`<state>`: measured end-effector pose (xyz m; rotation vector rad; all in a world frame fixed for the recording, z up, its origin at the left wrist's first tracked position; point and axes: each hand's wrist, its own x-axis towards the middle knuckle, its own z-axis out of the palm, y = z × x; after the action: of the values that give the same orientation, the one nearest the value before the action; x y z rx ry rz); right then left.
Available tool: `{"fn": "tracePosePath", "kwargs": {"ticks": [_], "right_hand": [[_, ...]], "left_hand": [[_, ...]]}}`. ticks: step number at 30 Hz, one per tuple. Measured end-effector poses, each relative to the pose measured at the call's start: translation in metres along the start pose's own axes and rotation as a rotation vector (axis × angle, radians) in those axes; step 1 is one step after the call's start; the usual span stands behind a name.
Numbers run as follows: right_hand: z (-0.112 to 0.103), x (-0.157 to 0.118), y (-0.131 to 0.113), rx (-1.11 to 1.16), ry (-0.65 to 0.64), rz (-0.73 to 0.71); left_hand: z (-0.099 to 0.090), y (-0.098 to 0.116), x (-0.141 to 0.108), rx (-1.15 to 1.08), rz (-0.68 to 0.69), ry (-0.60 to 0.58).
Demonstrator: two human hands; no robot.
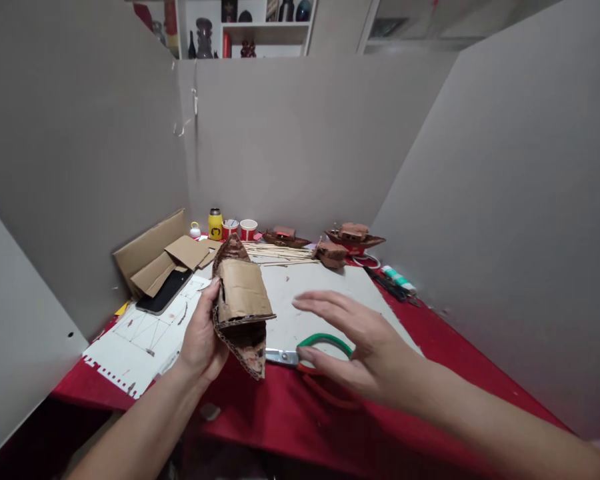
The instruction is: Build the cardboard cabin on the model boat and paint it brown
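Note:
My left hand (203,337) grips a small cardboard model boat (243,293) by its left side, raised above the table. Its hull is dark brown with corrugated edges, and a plain tan arched roof covers the middle. To the right, my right hand (363,343) is held in the air with fingers apart and nothing in them. Scissors (325,339) with green and orange handles lie below that hand; their blades run left behind the boat's lower tip. Whether the hand touches the handles I cannot tell.
Beyond lie thin wooden sticks (280,253) and brown model boats (354,233). At left are cardboard pieces (155,247), a black phone (165,293) and a drawing sheet (140,340). Paper cups (249,229) and a yellow bottle (215,225) stand at the back. Grey panels (300,133) enclose the table.

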<state>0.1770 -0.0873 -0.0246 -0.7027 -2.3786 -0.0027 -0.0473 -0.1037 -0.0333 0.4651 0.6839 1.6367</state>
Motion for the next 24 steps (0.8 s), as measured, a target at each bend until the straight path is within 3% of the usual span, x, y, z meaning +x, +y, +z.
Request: {"fn": "tracePosePath", "kwargs": {"ticks": [4,10,24], "right_hand": [[0.009,0.030,-0.022,0.107,0.081,-0.153],[0.034,0.045,-0.022,0.177,0.075,-0.223],[0.069,0.060,-0.021,0.281,0.022,-0.223]], "left_hand": [[0.001,-0.014,-0.008,0.032,0.007,-0.059],[-0.009,-0.027,-0.014,0.061,0.032,-0.152],[-0.028,-0.032,-0.011,-0.009,0.019,-0.039]]}}
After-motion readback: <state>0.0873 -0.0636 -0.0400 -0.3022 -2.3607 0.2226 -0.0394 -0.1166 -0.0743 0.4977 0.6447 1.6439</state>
